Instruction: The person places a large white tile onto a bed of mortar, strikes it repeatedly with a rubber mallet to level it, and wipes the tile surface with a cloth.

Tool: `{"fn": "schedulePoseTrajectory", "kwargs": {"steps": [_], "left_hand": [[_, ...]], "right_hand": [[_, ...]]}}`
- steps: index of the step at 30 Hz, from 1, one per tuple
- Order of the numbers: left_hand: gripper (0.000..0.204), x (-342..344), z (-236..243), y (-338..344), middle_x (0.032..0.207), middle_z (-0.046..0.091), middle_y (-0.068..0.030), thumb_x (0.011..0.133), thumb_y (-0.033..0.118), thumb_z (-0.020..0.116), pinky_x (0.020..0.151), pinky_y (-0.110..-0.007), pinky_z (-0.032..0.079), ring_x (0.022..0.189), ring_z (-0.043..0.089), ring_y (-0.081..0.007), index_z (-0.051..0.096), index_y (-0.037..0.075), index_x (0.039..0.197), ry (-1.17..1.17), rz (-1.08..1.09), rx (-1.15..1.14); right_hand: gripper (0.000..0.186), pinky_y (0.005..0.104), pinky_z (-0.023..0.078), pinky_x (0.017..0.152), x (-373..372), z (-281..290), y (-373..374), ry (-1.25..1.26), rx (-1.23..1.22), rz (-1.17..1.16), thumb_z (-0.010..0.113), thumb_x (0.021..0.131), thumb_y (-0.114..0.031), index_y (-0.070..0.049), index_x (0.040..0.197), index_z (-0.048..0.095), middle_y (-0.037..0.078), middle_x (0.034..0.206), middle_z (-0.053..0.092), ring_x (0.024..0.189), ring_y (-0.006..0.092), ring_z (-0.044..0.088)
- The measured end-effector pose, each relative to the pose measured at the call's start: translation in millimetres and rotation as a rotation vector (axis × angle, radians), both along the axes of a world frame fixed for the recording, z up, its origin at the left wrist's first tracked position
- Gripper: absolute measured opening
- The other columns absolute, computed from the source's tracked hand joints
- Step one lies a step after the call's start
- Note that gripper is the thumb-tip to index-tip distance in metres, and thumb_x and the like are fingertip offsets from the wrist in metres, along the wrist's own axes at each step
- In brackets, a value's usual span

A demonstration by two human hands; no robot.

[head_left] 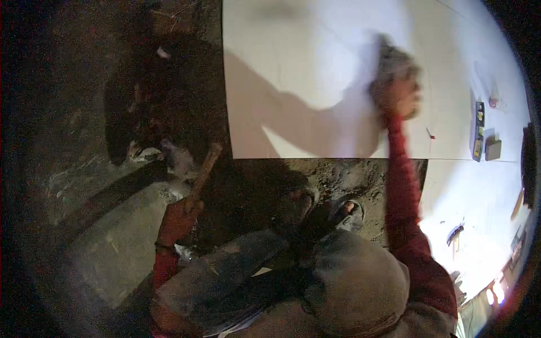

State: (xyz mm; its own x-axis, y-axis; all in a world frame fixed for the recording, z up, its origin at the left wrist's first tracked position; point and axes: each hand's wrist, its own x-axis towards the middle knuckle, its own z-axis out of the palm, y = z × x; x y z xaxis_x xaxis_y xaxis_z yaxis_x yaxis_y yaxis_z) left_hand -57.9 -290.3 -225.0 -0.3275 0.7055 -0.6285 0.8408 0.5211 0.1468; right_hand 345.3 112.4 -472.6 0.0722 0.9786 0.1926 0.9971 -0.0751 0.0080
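My right hand (404,96) reaches out over a large white board (293,50), blurred by motion. Its fingers are closed round a dark grey bunched thing (389,62) that looks like a cloth, though the blur hides its exact kind. The arm casts a broad shadow on the board. Low on the left, my left hand (180,219) grips a short wooden stick (207,166), which points up and away, past the board's near left corner. Whether the stick is part of a tool cannot be seen.
On the board's right side lie a long dark box (478,132), a small grey block (493,150) and a small red object (430,134). Nearer, a dark-headed tool (455,235) rests on a second white board (445,203). A grey slab (121,242) lies on the dirt floor at left.
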Motion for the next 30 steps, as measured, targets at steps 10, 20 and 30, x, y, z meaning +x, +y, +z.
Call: {"fn": "schedulePoseTrajectory", "kwargs": {"steps": [10,20,30], "left_hand": [[0.042,17.6,15.4,61.0,0.064,0.053,-0.0086,0.099,0.04,0.058,0.055,-0.039,0.041,0.055,0.049,-0.0185,0.064,0.002,0.083,0.039,-0.078,0.053],[0.047,-26.4,-11.3,14.7,0.064,0.058,-0.0084,0.098,0.045,0.059,0.054,-0.039,0.045,0.055,0.053,-0.0159,0.067,-0.001,0.09,0.023,0.027,0.074],[0.045,25.6,13.9,129.3,0.072,0.066,-0.0142,0.097,0.044,0.059,0.059,-0.042,0.05,0.064,0.065,-0.0218,0.067,0.0,0.105,-0.072,0.237,-0.004]], "right_hand": [[0.057,0.0464,0.043,0.106,-193.4,120.2,-155.6,0.961,-0.704,0.922,0.062,0.09,-0.029,-0.005,0.139,0.048,0.02,0.134,0.055,0.126,0.036,0.052],[0.053,0.0497,0.05,0.084,149.6,-7.3,155.6,0.237,0.201,-0.098,0.06,0.088,-0.046,-0.006,0.123,0.056,0.016,0.117,0.063,0.104,0.0341,0.062],[0.041,0.0506,0.05,0.085,-272.5,-32.9,-54.1,0.633,-0.182,0.564,0.064,0.087,-0.034,-0.009,0.118,0.062,0.014,0.111,0.065,0.101,0.0334,0.062]]}}
